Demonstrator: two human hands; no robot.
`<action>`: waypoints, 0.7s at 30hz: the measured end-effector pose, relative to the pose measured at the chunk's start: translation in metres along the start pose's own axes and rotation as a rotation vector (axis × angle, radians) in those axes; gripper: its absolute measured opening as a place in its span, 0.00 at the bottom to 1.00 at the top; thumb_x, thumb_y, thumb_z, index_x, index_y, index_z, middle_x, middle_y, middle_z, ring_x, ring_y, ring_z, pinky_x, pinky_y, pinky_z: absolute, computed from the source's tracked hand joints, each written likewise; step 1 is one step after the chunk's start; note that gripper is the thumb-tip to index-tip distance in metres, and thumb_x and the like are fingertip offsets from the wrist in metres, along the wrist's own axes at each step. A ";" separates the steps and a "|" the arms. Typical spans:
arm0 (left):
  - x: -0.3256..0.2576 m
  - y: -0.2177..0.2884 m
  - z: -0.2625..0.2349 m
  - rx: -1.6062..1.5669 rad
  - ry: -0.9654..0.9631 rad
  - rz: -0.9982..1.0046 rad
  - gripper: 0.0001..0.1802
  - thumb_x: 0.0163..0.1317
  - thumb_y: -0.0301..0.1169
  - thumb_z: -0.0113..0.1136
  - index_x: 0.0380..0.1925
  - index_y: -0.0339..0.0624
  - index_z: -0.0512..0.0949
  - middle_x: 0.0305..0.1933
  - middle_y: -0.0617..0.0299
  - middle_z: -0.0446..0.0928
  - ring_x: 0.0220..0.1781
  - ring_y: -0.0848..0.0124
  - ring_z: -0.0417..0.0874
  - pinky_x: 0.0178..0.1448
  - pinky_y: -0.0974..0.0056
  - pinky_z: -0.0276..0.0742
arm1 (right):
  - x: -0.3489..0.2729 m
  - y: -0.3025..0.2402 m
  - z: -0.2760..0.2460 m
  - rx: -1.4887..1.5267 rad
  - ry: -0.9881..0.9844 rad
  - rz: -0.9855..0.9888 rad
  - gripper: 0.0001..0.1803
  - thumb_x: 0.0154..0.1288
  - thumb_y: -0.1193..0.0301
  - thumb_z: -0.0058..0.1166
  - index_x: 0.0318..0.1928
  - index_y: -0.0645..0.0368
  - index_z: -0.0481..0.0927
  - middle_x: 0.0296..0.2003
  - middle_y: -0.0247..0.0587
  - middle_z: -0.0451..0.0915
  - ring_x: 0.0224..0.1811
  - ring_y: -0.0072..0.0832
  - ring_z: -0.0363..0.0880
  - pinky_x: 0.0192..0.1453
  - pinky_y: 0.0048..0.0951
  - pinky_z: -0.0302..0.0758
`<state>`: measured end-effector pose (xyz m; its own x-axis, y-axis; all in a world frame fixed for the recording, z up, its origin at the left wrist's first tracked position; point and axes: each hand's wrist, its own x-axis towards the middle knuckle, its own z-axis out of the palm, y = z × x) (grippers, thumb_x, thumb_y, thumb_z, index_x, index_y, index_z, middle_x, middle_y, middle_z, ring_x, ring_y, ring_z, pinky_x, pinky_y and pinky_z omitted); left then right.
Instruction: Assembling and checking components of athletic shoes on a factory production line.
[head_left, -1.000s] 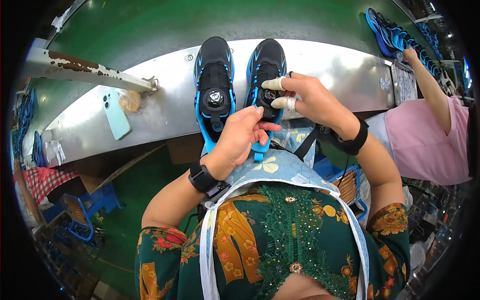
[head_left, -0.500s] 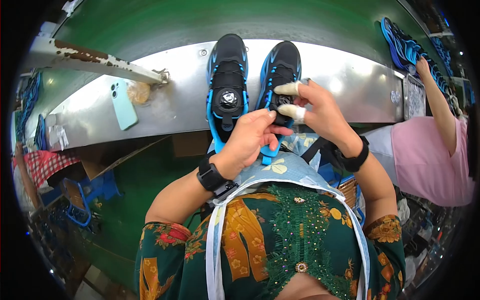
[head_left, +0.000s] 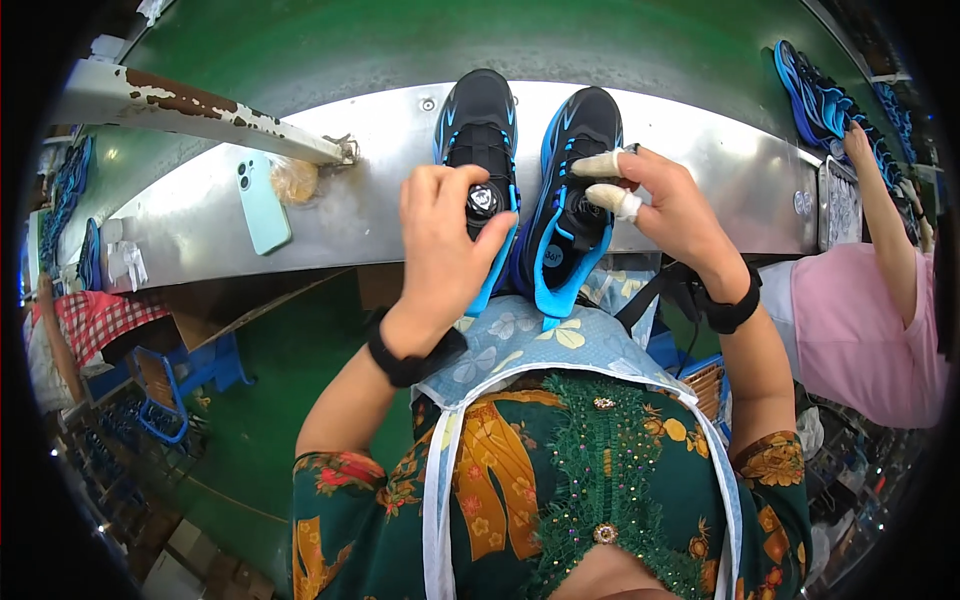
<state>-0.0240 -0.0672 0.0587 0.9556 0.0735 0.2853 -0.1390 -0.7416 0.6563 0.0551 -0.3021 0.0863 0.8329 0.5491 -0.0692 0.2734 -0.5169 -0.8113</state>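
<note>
Two black and blue sneakers stand side by side, toes pointing away from me. My left hand (head_left: 437, 240) curls over the left sneaker (head_left: 481, 110), thumb and fingers around its round black lacing dial (head_left: 484, 201). At the right sneaker (head_left: 589, 118), my right hand (head_left: 665, 200) has its thumb and a finger held apart, both in pale finger covers. Those two fingertips rest by the laces and the dark dial (head_left: 584, 208), which they partly hide. The right sneaker's open collar and insole (head_left: 553, 257) show.
A metal bench (head_left: 370, 195) carries the sneakers, a mint-green phone (head_left: 263, 205) and a crumpled clear wrapper (head_left: 296, 180). A chipped white post (head_left: 215, 112) reaches over the bench on the left. On the right, a person in pink (head_left: 860, 330) reaches toward more sneakers (head_left: 815, 90).
My left hand has left the right sneaker's tongue area and moved up and left onto the left sneaker's dial. My right hand stays at the right sneaker, whose opening is now uncovered.
</note>
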 end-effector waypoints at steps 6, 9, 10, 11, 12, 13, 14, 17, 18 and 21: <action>0.006 -0.026 -0.004 -0.666 -0.184 -0.230 0.21 0.53 0.20 0.63 0.50 0.40 0.80 0.42 0.63 0.70 0.50 0.69 0.72 0.59 0.66 0.66 | 0.016 -0.006 0.006 -0.235 -0.053 -0.130 0.18 0.61 0.69 0.61 0.53 0.52 0.81 0.29 0.46 0.74 0.34 0.42 0.75 0.41 0.37 0.71; 0.014 -0.028 -0.011 -0.550 -0.332 0.038 0.21 0.52 0.21 0.61 0.49 0.44 0.82 0.45 0.60 0.78 0.53 0.64 0.73 0.61 0.62 0.67 | 0.040 -0.011 0.011 -0.382 -0.181 -0.152 0.21 0.62 0.71 0.59 0.57 0.54 0.78 0.33 0.49 0.77 0.40 0.45 0.76 0.46 0.40 0.72; 0.020 -0.035 -0.014 -0.555 -0.336 0.039 0.21 0.52 0.21 0.61 0.49 0.44 0.82 0.45 0.60 0.78 0.53 0.64 0.73 0.61 0.62 0.67 | 0.048 -0.010 0.013 -0.384 -0.180 -0.146 0.21 0.62 0.71 0.59 0.57 0.54 0.78 0.33 0.49 0.77 0.40 0.45 0.76 0.46 0.40 0.72; 0.028 -0.046 -0.019 -0.609 -0.458 0.047 0.22 0.52 0.22 0.61 0.50 0.42 0.81 0.46 0.59 0.77 0.54 0.64 0.72 0.63 0.62 0.65 | 0.056 -0.006 0.018 -0.362 -0.242 -0.200 0.24 0.63 0.70 0.59 0.60 0.54 0.76 0.33 0.50 0.78 0.40 0.46 0.76 0.45 0.41 0.72; 0.033 -0.052 -0.022 -0.661 -0.575 0.051 0.23 0.52 0.22 0.61 0.52 0.41 0.80 0.47 0.58 0.76 0.55 0.64 0.72 0.65 0.61 0.64 | 0.064 -0.001 0.023 -0.340 -0.310 -0.257 0.27 0.63 0.70 0.58 0.63 0.54 0.73 0.34 0.52 0.78 0.40 0.47 0.76 0.45 0.42 0.71; 0.036 -0.051 -0.023 -0.613 -0.583 0.061 0.24 0.51 0.25 0.64 0.52 0.41 0.79 0.45 0.58 0.75 0.56 0.63 0.72 0.66 0.60 0.63 | 0.068 0.002 0.025 -0.286 -0.339 -0.257 0.27 0.63 0.70 0.58 0.63 0.58 0.72 0.34 0.54 0.78 0.41 0.49 0.76 0.46 0.44 0.71; 0.036 -0.046 -0.022 -0.618 -0.582 0.060 0.24 0.51 0.25 0.64 0.52 0.41 0.79 0.45 0.58 0.75 0.56 0.63 0.72 0.66 0.60 0.63 | 0.069 0.001 0.024 -0.289 -0.342 -0.254 0.27 0.63 0.70 0.58 0.63 0.58 0.72 0.34 0.54 0.78 0.41 0.49 0.76 0.46 0.44 0.71; 0.026 -0.030 -0.012 -0.396 -0.306 0.031 0.24 0.50 0.28 0.68 0.49 0.39 0.79 0.42 0.59 0.74 0.53 0.64 0.74 0.62 0.62 0.67 | 0.077 -0.005 0.022 -0.356 -0.407 -0.216 0.27 0.64 0.70 0.57 0.63 0.59 0.72 0.35 0.55 0.79 0.41 0.50 0.77 0.46 0.44 0.72; 0.026 -0.031 -0.012 -0.400 -0.307 0.029 0.24 0.50 0.28 0.68 0.49 0.39 0.79 0.42 0.59 0.74 0.53 0.64 0.74 0.62 0.62 0.67 | 0.075 -0.005 0.023 -0.337 -0.405 -0.199 0.27 0.63 0.70 0.57 0.63 0.59 0.73 0.36 0.56 0.80 0.41 0.51 0.77 0.47 0.44 0.72; 0.030 -0.038 -0.013 -0.603 -0.434 -0.019 0.20 0.53 0.26 0.65 0.49 0.38 0.79 0.44 0.58 0.75 0.49 0.67 0.77 0.58 0.63 0.70 | 0.076 -0.008 0.022 -0.313 -0.414 -0.163 0.26 0.63 0.70 0.57 0.62 0.60 0.73 0.37 0.57 0.80 0.43 0.51 0.77 0.48 0.44 0.73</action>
<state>0.0061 -0.0282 0.0517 0.9587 -0.2799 0.0504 -0.1203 -0.2386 0.9636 0.1050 -0.2416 0.0748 0.5256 0.8188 -0.2309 0.5661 -0.5392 -0.6235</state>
